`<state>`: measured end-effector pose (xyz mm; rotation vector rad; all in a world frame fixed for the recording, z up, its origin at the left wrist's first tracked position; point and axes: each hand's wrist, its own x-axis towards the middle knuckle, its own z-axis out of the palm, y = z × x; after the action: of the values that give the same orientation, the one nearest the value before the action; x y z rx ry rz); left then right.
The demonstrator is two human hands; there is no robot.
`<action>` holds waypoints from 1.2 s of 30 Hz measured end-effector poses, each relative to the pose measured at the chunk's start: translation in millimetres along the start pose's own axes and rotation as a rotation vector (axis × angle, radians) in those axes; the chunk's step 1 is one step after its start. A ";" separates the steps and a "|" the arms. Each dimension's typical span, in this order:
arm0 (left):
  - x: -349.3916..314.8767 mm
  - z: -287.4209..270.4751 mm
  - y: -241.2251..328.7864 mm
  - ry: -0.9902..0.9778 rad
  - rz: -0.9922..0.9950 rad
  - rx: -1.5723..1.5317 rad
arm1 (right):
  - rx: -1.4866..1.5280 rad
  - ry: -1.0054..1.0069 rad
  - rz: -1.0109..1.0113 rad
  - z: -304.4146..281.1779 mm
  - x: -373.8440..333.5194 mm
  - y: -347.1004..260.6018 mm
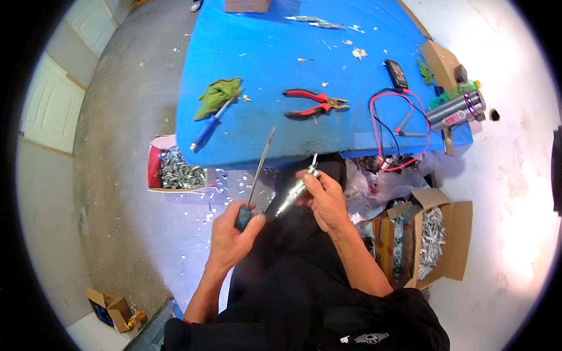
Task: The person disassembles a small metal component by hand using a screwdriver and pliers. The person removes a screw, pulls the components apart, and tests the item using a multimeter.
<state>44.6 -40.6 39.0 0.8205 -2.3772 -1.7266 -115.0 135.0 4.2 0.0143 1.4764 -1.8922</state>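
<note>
My left hand [234, 233] is closed round the dark teal handle of a long screwdriver [261, 164], whose thin metal shaft points up toward the table's front edge. In my right hand [328, 203] a shiny silver cylindrical metal part [291, 198] is gripped between thumb and fingers. It lies tilted above my lap, a narrow stem at its upper end, and its lower end is close to my left hand. Motion blurs its outline. On the blue-covered table [257, 134] rest red-and-black pliers [316, 104] and a blue-handled screwdriver [206, 132] partly on a green cloth [218, 96].
A multimeter [396, 75] with red and black leads and a steel flask [456, 111] stand at the table's right. On the floor, a box of metal pieces [153, 169] sits left; an open carton [456, 240] of silvery pieces sits right. White scraps lie scattered.
</note>
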 end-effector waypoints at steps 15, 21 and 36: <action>-50.3 30.8 -2.9 -0.116 0.041 0.113 | 0.327 0.159 -0.170 -8.4 17.8 1.6; -47.7 34.3 -2.8 -0.106 0.074 0.147 | 0.222 0.192 -0.278 -2.7 12.8 0.2; -49.2 54.2 -8.6 -0.078 0.159 0.182 | 0.113 0.145 -0.461 7.1 4.2 -0.9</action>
<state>69.3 27.0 23.4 0.5750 -2.6013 -1.5274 -115.8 126.9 5.6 -0.1516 1.5642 -2.3849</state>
